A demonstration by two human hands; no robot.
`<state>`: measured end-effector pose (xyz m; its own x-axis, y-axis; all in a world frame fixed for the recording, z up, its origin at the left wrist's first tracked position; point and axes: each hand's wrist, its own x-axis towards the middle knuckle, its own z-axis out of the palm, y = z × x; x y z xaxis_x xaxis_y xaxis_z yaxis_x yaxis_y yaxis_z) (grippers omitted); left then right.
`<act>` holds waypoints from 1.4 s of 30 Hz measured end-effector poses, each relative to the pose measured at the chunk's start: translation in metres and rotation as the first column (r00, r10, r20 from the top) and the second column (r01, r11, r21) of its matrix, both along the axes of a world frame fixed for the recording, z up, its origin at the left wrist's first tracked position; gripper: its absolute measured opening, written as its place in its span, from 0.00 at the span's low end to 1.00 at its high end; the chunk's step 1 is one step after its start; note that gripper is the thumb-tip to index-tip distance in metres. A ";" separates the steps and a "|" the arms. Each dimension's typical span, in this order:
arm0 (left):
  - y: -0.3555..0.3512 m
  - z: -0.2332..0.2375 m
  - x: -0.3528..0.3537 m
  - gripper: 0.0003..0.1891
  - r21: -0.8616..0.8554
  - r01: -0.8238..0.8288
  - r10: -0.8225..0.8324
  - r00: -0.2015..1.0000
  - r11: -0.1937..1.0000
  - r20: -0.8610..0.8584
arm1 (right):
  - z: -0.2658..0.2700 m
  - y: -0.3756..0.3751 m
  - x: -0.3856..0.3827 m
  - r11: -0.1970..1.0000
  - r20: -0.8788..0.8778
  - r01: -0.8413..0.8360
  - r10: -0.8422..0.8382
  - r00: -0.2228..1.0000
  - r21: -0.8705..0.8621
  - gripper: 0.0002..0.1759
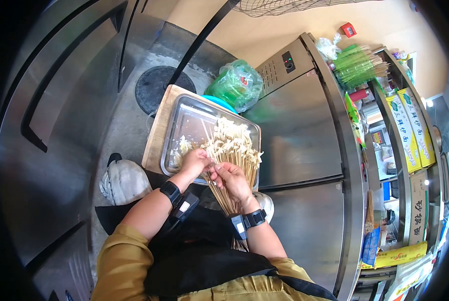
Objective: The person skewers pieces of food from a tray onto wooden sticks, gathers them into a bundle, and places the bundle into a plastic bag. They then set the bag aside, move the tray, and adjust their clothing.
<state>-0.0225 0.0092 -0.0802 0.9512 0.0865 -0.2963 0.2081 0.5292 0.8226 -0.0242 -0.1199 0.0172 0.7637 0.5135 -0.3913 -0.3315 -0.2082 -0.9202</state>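
Observation:
My left hand (196, 161) is closed in a pinch over the near edge of a metal tray (184, 108); what its fingers hold is too small to make out. Close beside it, my right hand (230, 178) has its thumb and fingers drawn together on a bamboo skewer, partly hidden. A thick bundle of bamboo skewers (242, 163) lies beside and beneath that hand, the bare ends pointing toward my lap. Pale food pieces (229, 136) cover the far ends of the bundle. Loose pale scraps (180, 149) lie in the tray left of the bundle.
The tray rests on a wooden board (156, 118). Behind it are a blue-green basin rim (219, 102) and a green plastic bag (236, 85). A steel refrigerator (297, 135) stands right, with loaded shelves beyond. Steel doors (63, 105) flank the left; a black round lid (159, 88) lies on the floor.

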 end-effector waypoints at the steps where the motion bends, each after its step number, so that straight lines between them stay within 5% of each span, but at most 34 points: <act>1: -0.002 -0.007 0.003 0.04 0.022 -0.021 0.021 1.000 1.000 0.008 | 0.000 -0.001 0.001 1.000 -0.037 0.021 -0.021 0.999 -0.007 0.11; 5: 0.013 -0.006 0.004 0.09 0.104 -0.155 0.150 0.987 0.982 0.050 | -0.016 -0.007 0.012 0.997 -0.132 0.066 -0.071 0.989 -0.042 0.12; 9: 0.039 0.017 0.004 0.15 -0.180 -0.232 0.247 0.967 0.956 0.068 | -0.023 -0.005 0.008 0.998 -0.126 0.025 -0.032 0.992 -0.058 0.12; 16: 0.047 0.023 0.010 0.16 -0.221 -0.384 0.417 0.900 0.896 0.129 | -0.020 0.000 0.002 0.996 -0.083 -0.008 0.001 0.997 -0.084 0.14; 36: 0.058 0.037 0.012 0.15 -0.216 -0.210 0.254 0.946 0.954 0.204 | -0.010 0.009 -0.001 0.991 -0.073 0.132 -0.133 0.988 -0.012 0.13; 42: 0.058 0.041 0.013 0.16 -0.216 -0.211 0.261 0.936 0.953 0.237 | -0.008 0.008 0.006 0.979 -0.202 0.195 -0.180 0.963 0.055 0.09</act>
